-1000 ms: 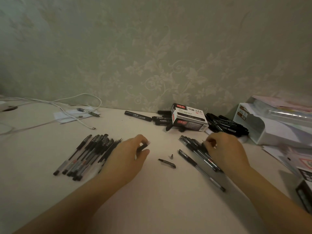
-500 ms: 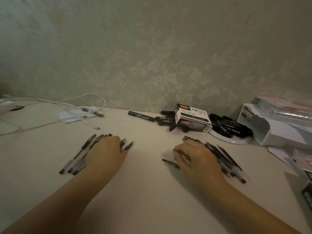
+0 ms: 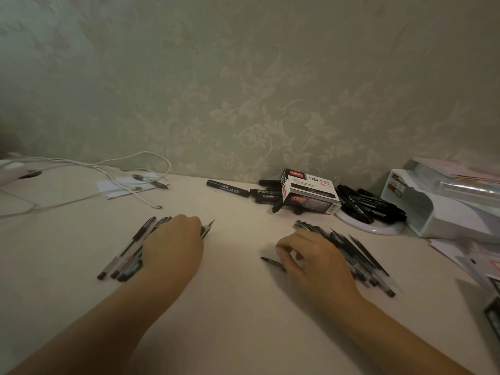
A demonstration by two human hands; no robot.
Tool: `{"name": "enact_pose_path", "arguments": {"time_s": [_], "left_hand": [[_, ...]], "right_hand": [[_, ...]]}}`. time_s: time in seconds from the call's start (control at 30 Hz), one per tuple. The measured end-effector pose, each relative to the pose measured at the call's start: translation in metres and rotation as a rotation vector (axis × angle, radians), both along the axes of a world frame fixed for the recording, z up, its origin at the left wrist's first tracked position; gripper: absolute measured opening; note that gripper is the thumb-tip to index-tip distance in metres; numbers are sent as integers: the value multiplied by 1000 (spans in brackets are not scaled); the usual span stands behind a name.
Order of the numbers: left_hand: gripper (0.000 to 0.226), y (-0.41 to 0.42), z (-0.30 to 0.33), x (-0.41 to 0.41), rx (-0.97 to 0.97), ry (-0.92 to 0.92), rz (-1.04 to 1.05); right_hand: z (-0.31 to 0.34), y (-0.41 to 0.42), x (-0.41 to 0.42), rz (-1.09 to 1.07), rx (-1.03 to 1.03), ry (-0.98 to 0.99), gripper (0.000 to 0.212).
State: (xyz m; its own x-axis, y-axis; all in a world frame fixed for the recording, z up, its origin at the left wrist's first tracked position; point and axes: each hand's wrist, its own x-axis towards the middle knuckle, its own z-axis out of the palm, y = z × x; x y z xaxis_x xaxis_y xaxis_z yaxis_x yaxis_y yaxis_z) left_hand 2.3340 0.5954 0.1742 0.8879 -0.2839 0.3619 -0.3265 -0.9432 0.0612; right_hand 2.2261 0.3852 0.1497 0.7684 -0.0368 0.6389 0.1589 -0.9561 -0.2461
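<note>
A person's left hand (image 3: 173, 246) lies palm down on a row of pens (image 3: 127, 255) on a pale table (image 3: 243, 315); the fingers bend down over the far ends of the pens, and whether they grip any of them cannot be told. The pens lie side by side, with their long axis running from near left to far right and their thin tips (image 3: 209, 224) pointing away toward the wall.

The right hand (image 3: 313, 257) rests with its fingers curled and its outer edge against a heap of pens (image 3: 357, 253); these slant the other way, from far left to near right. A pen cap (image 3: 272, 262) lies alone between the two groups, its narrow end pointing left and its other end hidden under the thumb; thumb and forefinger are bent close above it, but a firm pinch cannot be made out.

Behind, by the wall, stands a cardboard box (image 3: 311, 193) among loose black markers (image 3: 228, 187); more markers fill a white dish (image 3: 370, 230) beside a white tray (image 3: 433, 212); white cables (image 3: 135, 189) trail at far left.
</note>
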Motion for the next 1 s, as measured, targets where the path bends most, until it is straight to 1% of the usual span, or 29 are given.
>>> {"name": "enact_pose_path", "arguments": {"time_s": [0.07, 0.13, 0.17, 0.23, 0.27, 0.3, 0.37, 0.43, 0.5, 0.57, 0.6, 0.7, 0.8, 0.9, 1.0], "left_hand": [[17, 0, 5, -2, -90, -86, -43], [18, -2, 8, -7, -312, -135, -167], [18, -5, 9, -11, -444, -94, -243], [18, -14, 5, -22, -683, 74, -368], [18, -19, 1, -27, -752, 154, -411], [17, -23, -3, -30, -780, 213, -450], [14, -30, -9, -36, -769, 282, -517], [12, -33, -13, -38, -720, 283, -556], [11, -35, -15, -39, -697, 258, -585], [12, -35, -15, -40, -693, 253, -610], [12, -35, -15, -41, -685, 254, -614], [14, -33, -16, -40, -670, 250, -606], [16, -32, -16, -39, -661, 270, -601], [19, -32, -17, -38, -647, 264, -600], [22, -33, -16, -38, -635, 268, -609]], "right_hand": [[1, 1, 0, -1, 38, 16, 8], [4, 3, 0, 31, 206, 33, 8], [6, 4, 0, 58, 345, 51, 8], [12, 6, 1, 122, 652, 133, 6], [15, 7, 1, 152, 783, 177, 6], [16, 8, 0, 181, 891, 216, 7], [17, 9, 0, 231, 1056, 276, 21], [17, 9, 0, 260, 1163, 311, 28], [15, 8, 1, 278, 1194, 337, 24], [12, 8, 2, 282, 1195, 343, 12], [11, 7, 3, 273, 1191, 334, 10], [11, 3, 6, 162, 1215, 230, 16], [16, -8, 7, 52, 1329, 78, 21], [21, -15, 6, 106, 1532, -25, 22], [21, -14, 6, 158, 1601, -15, 21]]}}
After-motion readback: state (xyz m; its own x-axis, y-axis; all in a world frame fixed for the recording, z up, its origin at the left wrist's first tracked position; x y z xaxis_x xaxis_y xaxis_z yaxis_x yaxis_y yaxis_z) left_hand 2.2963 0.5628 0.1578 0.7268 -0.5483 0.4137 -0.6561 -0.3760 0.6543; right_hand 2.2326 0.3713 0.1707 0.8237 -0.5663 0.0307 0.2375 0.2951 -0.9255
